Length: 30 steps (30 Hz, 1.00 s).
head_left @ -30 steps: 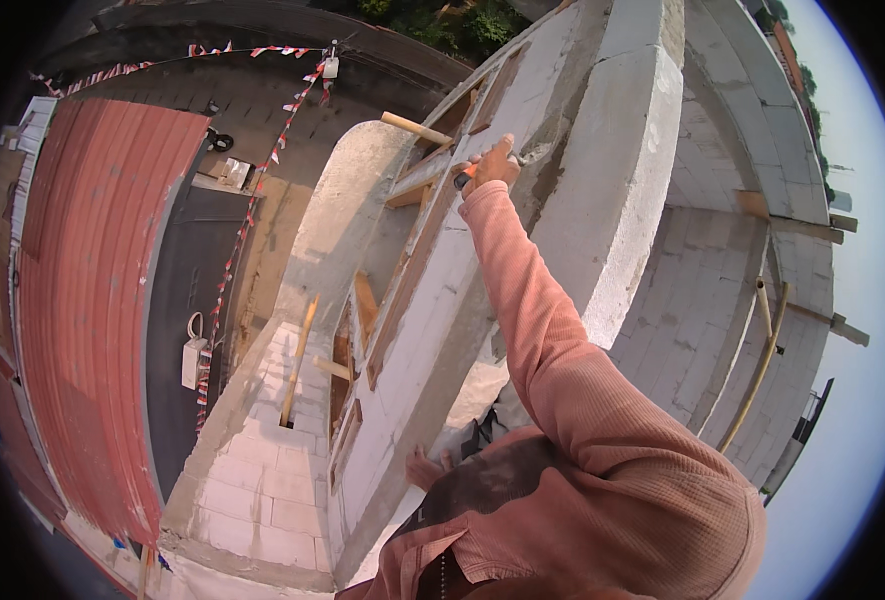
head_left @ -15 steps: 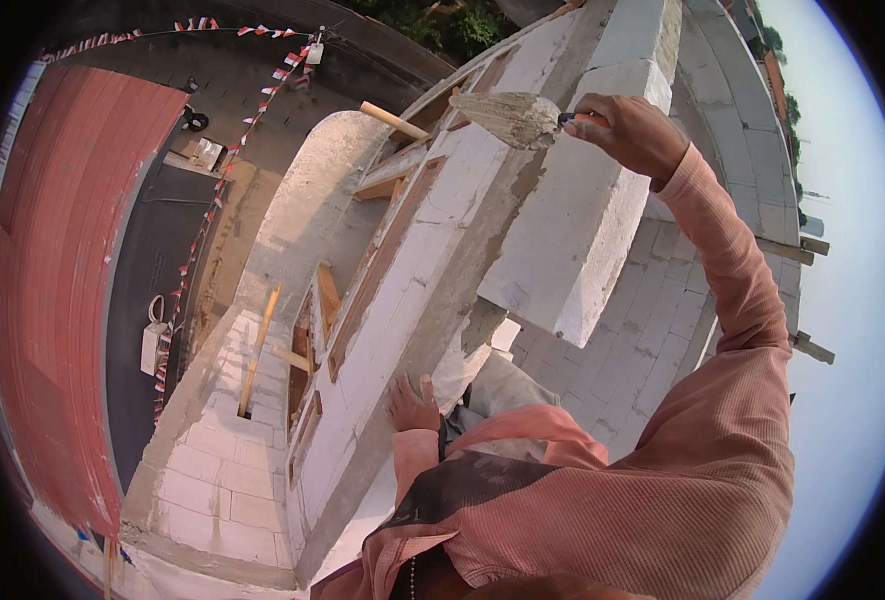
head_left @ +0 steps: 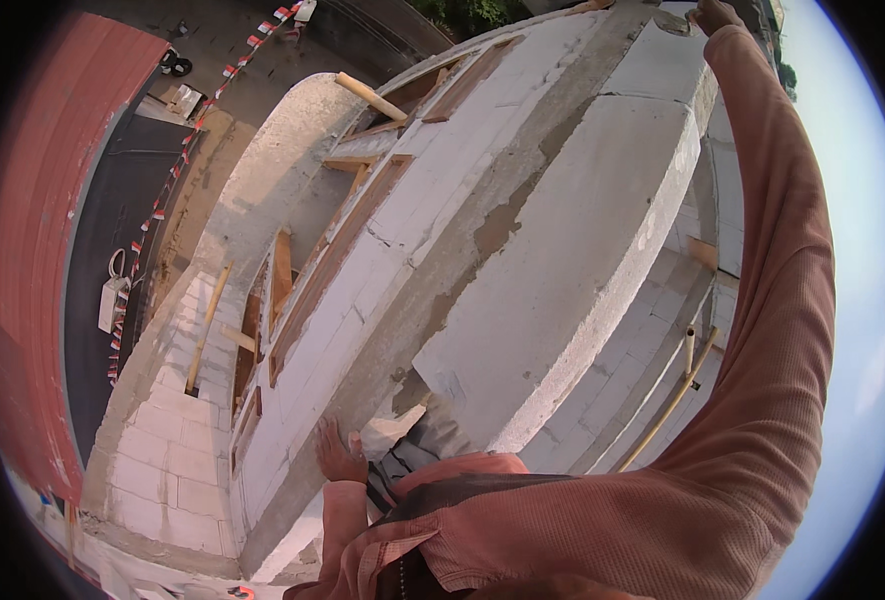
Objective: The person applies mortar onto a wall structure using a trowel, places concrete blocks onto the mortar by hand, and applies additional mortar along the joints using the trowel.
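Note:
My left hand [head_left: 340, 452] lies flat with its fingers spread on the mortar-smeared top of the wall [head_left: 382, 370], close to my body. Far forward at the upper edge, my right hand [head_left: 714, 16] is closed at the end of an outstretched arm, gripping the trowel; its blade is not clearly visible. Beside that hand are the far ends of pale lightweight blocks. A long block [head_left: 572, 270] stands on the ledge between my hands, with wet grey mortar [head_left: 497, 228] along its left foot.
Wooden frames [head_left: 337, 265] and jutting timbers [head_left: 370, 96] line the wall's outer face. Left and far below lie a red metal roof [head_left: 37, 250], a dark canopy and a string of red-and-white flags [head_left: 177, 165]. To the right, bamboo poles [head_left: 672, 400] lean below the block.
My right hand has reached farther forward and up to the picture's edge, taking the trowel nearly out of sight. The view has shifted; my left hand still rests on the wall.

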Each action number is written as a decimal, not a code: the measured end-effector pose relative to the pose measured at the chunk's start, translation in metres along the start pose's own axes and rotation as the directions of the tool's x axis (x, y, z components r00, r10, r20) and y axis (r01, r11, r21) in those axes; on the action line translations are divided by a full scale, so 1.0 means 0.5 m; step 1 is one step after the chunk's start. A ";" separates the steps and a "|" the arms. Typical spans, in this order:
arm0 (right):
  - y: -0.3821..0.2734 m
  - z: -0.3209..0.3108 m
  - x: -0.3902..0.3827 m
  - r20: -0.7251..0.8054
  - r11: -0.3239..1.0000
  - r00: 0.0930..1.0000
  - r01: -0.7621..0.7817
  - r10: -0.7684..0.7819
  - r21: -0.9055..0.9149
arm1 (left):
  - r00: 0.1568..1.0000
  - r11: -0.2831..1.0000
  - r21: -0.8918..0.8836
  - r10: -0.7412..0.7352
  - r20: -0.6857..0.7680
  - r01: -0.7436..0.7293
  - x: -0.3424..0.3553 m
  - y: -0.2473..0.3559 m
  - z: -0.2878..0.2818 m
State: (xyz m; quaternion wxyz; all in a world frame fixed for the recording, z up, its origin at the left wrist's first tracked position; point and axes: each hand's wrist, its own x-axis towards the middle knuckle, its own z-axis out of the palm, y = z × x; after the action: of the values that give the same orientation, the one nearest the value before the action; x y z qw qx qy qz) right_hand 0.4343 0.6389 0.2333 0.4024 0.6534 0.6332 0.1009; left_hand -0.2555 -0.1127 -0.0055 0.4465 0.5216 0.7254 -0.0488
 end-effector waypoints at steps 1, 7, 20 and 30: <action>0.003 0.019 0.040 -0.002 1.000 1.000 -0.016 0.016 0.003 | 1.000 1.000 -0.009 0.018 -0.010 -0.018 -0.001 -0.002 -0.001; 0.054 0.124 0.192 0.011 0.996 0.996 -0.093 0.093 -0.005 | 0.998 0.998 -0.025 0.060 0.030 -0.059 0.007 0.001 -0.014; 0.082 0.192 0.339 0.032 0.992 0.991 -0.127 0.127 -0.013 | 0.988 0.989 -0.079 0.133 0.074 -0.127 0.026 0.014 -0.026; 0.022 0.155 0.340 0.034 0.995 0.995 -0.094 0.095 -0.011 | 0.994 0.994 -0.059 0.097 0.054 -0.094 0.020 0.019 -0.026</action>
State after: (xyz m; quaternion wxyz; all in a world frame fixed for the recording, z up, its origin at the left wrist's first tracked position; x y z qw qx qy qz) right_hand 0.5225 0.7641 0.1255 0.4109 0.6824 0.5942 0.1115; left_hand -0.2560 -0.0943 -0.0007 0.4833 0.5415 0.6876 -0.0218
